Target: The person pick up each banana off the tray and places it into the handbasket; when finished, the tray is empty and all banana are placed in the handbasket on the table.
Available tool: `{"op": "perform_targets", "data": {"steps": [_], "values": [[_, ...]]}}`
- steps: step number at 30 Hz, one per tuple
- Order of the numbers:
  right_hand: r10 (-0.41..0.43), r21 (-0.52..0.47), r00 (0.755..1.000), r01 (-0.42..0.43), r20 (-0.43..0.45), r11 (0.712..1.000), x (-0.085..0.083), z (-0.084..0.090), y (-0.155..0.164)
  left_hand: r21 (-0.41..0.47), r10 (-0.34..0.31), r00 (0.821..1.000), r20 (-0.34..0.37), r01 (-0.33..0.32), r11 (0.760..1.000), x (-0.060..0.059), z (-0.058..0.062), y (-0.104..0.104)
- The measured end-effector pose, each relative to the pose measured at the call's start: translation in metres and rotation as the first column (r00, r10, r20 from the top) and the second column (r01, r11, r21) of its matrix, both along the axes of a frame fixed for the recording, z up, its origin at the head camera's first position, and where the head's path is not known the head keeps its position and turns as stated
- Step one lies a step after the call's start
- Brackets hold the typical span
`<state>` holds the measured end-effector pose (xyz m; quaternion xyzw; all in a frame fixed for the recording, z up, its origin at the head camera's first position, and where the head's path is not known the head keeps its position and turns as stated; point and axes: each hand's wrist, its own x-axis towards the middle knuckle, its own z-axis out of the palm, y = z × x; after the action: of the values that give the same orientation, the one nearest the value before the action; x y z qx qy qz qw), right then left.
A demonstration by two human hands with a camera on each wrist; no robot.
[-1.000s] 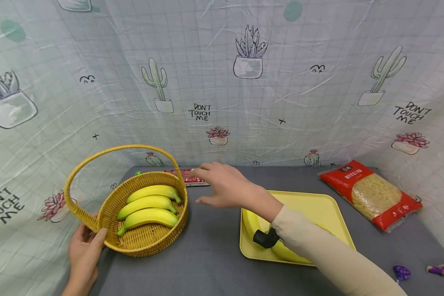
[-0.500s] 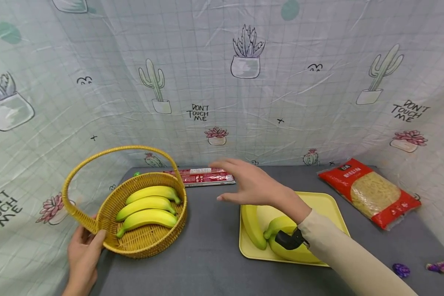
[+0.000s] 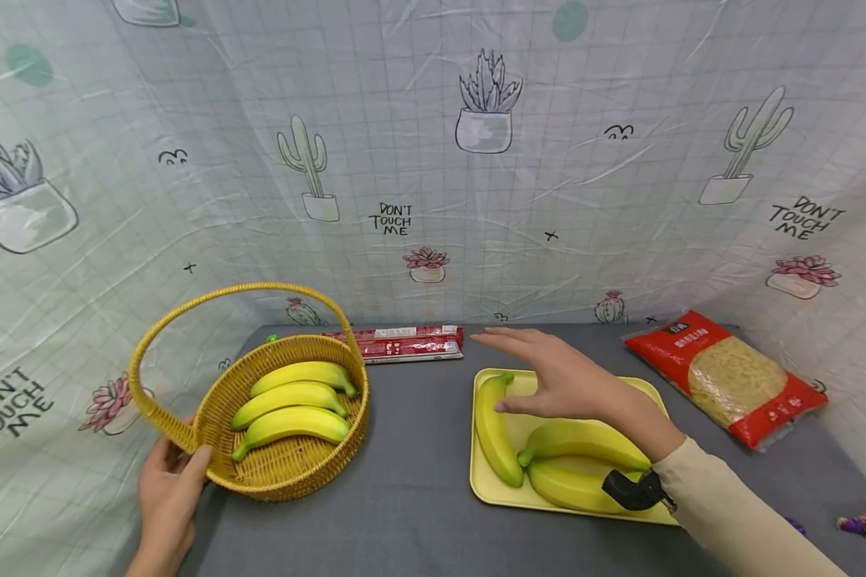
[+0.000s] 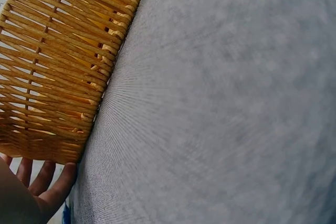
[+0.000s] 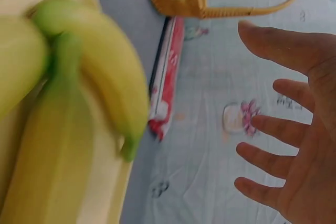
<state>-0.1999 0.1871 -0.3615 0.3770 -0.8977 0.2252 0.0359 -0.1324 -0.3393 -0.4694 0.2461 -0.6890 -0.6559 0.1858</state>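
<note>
A woven yellow basket (image 3: 289, 485) with a hoop handle holds three bananas (image 3: 292, 397) at the left. My left hand (image 3: 169, 485) grips its near rim where the handle joins; in the left wrist view its fingers (image 4: 47, 182) lie against the basket wall (image 4: 58, 61). My right hand (image 3: 556, 377) hovers with fingers spread over a yellow tray (image 3: 483, 495) and holds nothing. Its thumb is close to the left banana (image 3: 494, 437); two more bananas (image 3: 584, 445) lie beside that one. The right wrist view shows the spread hand (image 5: 294, 129) above blurred bananas (image 5: 100, 72).
Long red packets (image 3: 407, 343) lie at the back of the grey table (image 4: 220, 103). A red bag of noodles (image 3: 725, 377) sits at the right. Purple-wrapped sweets (image 3: 862, 525) lie at the near right edge. A printed sheet walls in the table.
My right hand has swung right, from near the basket and red packets to above the tray, empty throughout. The left hand and basket have stayed put.
</note>
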Motion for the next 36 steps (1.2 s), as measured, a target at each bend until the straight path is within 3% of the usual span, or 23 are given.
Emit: {"op": "perform_targets", "data": {"steps": [10,23,36], "values": [[-0.044,0.01,0.999,0.045,-0.023,0.999,0.008,-0.032,0.038,-0.003,-0.003,1.0,-0.007,0.003,1.0,0.0,-0.001,0.0],[-0.121,0.05,0.988,0.117,0.091,0.992,0.026,-0.054,0.067,-0.005,-0.006,1.0,-0.02,0.006,1.0,0.0,0.001,0.002],[-0.124,0.037,0.982,0.12,0.144,0.992,0.032,-0.074,0.089,-0.011,-0.005,1.0,-0.015,0.004,1.0,0.001,0.001,0.001]]}}
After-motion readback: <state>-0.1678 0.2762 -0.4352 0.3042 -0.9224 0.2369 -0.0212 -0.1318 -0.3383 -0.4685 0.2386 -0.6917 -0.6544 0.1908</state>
